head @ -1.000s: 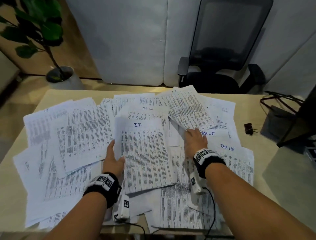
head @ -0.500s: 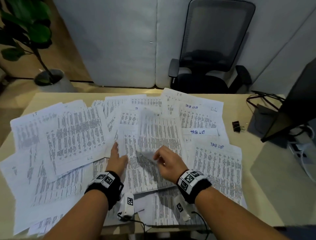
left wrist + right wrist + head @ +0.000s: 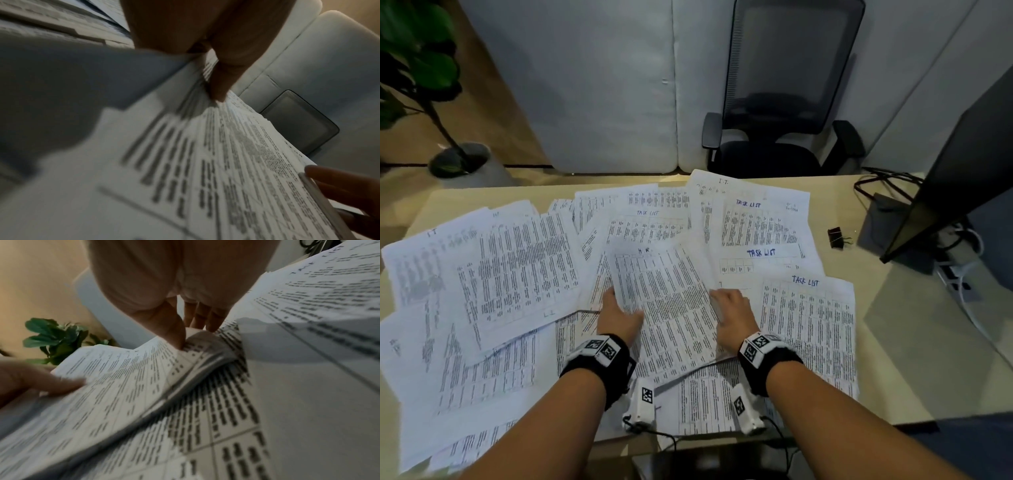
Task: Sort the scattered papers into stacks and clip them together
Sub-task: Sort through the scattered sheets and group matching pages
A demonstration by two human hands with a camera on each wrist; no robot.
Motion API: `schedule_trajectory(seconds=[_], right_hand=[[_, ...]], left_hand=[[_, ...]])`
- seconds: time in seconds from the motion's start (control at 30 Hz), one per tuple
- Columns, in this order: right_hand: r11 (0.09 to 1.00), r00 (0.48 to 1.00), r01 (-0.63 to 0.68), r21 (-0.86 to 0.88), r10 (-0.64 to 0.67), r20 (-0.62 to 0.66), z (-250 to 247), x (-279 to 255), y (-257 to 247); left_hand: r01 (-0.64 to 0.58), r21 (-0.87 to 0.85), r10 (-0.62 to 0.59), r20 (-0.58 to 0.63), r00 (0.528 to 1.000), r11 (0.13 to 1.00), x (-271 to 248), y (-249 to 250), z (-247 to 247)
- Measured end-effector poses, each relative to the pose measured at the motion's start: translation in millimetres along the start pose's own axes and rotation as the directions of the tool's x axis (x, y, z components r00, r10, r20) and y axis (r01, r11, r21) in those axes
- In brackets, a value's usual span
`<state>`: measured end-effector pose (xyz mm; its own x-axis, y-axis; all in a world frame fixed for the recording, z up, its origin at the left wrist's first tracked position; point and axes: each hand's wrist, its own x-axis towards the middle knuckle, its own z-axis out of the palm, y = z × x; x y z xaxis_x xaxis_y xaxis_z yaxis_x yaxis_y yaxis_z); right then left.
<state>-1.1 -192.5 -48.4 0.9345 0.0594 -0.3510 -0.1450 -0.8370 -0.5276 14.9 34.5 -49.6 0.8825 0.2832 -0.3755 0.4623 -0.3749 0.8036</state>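
Note:
Printed sheets [image 3: 517, 270] lie scattered and overlapping across the desk [image 3: 893, 329]. In the middle sits a thin stack [image 3: 667, 308] whose top sheet is headed "H R". My left hand [image 3: 619, 313] grips the stack's left edge, thumb on top [image 3: 220, 84]. My right hand [image 3: 731, 313] pinches its right edge [image 3: 197, 350], which curls up between the thumb [image 3: 174, 332] and the fingers underneath. A black binder clip [image 3: 837, 238] lies on bare desk at the right, well away from both hands.
Sheets headed "TASK LIST" [image 3: 806, 329] lie just right of the stack. A dark monitor [image 3: 955, 147] on its stand, with cables [image 3: 959, 274], fills the desk's right side. Behind the desk are an office chair [image 3: 784, 102] and a potted plant [image 3: 424, 78].
My right hand carried a sheet from the back right onto the middle stack, then moved to its right edge. The top sheet was headed "I.T." and now reads "H R".

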Motion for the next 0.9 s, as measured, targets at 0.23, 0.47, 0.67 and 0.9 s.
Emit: schedule_trajectory(seconds=[0.23, 0.47, 0.67, 0.9], right_hand=[[0.877, 0.819, -0.476, 0.073, 0.471, -0.327, -46.4, -14.6, 61.4], [0.831, 0.817, -0.552, 0.072, 0.556, -0.156, -43.6, -30.7, 97.2], [0.944, 0.934, -0.318, 0.085, 0.328, -0.143, -22.2, -26.0, 69.0], [0.785, 0.771, -0.620, 0.018, 0.613, -0.170, -51.2, -32.2, 92.0]], left_hand=[[-0.084, -0.052, 0.087, 0.061, 0.994, 0.995, -6.8, 15.8, -2.2], [-0.021, -0.014, 0.022, 0.097, 0.995, 1.000, -8.8, 4.1, 8.7], [0.013, -0.151, -0.003, 0.062, 0.998, 0.988, -0.2, 4.4, 0.8], [0.099, -0.201, -0.096, 0.023, 0.995, 0.975, 1.2, -10.7, -9.4]])
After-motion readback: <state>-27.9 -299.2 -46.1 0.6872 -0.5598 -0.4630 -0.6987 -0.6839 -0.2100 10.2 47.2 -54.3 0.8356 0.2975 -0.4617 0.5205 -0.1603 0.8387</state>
